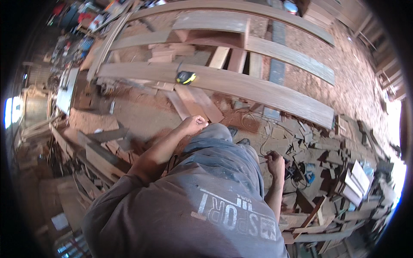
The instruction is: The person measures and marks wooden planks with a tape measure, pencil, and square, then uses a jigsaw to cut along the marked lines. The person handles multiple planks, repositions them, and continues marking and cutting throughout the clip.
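My left hand (194,125) is closed, its fingers curled in beside my left knee. A small pale spot shows at its fingertips, and I cannot make out what it is. My right hand (274,163) hangs at my right side with its fingers bent together. Something small and dark shows by the fingertips, too small to name. Neither hand touches the boards. Ahead of me a long wooden board (258,91) lies crosswise, and a black and yellow tape measure (186,77) rests on it.
More long planks (297,56) run parallel beyond, meeting a crosswise plank (111,43) on the left. Short boards (191,101) lie under the nearest one. Offcuts (297,137) litter the floor at right, near a blue power tool (307,174). Stacked lumber (103,159) stands at left.
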The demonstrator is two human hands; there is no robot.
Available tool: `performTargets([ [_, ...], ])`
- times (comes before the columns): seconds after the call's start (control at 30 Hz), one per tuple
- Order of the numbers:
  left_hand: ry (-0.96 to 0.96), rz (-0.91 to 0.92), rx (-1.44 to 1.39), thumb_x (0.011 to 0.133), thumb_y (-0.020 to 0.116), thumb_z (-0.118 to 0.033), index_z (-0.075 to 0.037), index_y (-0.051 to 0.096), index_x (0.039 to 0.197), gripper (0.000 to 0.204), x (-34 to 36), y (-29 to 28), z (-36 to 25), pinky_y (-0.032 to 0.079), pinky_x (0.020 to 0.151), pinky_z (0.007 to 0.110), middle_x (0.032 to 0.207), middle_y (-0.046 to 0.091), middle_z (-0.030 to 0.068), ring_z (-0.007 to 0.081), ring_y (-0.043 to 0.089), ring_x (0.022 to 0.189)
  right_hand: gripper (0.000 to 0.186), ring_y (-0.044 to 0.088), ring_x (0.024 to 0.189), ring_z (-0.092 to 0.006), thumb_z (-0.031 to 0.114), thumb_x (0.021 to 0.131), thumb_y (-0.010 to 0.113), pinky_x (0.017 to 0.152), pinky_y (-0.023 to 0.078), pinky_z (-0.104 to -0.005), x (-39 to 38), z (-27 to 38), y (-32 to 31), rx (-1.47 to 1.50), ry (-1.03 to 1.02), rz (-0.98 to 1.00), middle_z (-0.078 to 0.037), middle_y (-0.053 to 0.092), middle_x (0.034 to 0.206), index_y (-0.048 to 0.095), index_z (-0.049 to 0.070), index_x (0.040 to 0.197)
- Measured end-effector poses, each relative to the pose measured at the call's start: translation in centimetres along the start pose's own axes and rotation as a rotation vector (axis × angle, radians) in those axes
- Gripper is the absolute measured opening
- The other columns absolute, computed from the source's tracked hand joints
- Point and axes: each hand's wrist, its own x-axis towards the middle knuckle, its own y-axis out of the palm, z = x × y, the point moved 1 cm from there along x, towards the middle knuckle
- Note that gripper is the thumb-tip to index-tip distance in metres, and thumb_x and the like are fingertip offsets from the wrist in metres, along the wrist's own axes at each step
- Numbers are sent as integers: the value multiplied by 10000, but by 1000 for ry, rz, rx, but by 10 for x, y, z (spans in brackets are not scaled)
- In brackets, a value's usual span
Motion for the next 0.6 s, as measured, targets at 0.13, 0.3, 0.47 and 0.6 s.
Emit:
performTargets([
  [0.13, -122, -1, -111, 999, 772, -487, -36, 776, 1212, 499, -30, -10, 39, 581, 969, 387, 1160, 816, 170, 273, 778, 1082, 235, 802, 878, -240, 133, 992, 649, 811, 605, -371, 21, 30, 5, -60, -136, 76, -149, 829, 975, 763, 11, 1158],
  [0.3, -192, -150, -209, 984, 777, -486, -27, 796, 1177, 498, -23, 9, 127, 580, 948, 387, 1138, 821, 183, 267, 783, 1050, 323, 783, 876, -230, 311, 1031, 691, 818, 582, -368, 42, 130, 1, -130, -109, 286, -159, 797, 889, 784, 17, 1128],
  [0.47, -273, -191, -245, 968, 761, -533, -69, 791, 1256, 547, 11, 15, 158, 600, 933, 433, 1142, 818, 171, 306, 781, 1060, 346, 747, 839, -185, 335, 1035, 718, 788, 568, -372, 80, 175, 34, -273, -297, 392, -156, 774, 857, 787, 1, 1093],
  [0.6, -167, -321, -444, 984, 717, -572, -80, 792, 1249, 564, 49, 52, 243, 599, 921, 443, 1141, 814, 179, 316, 779, 1040, 346, 738, 807, -199, 338, 1042, 734, 750, 557, -381, 99, 231, 75, -299, -505, 513, -179, 755, 853, 777, -6, 1035],
])
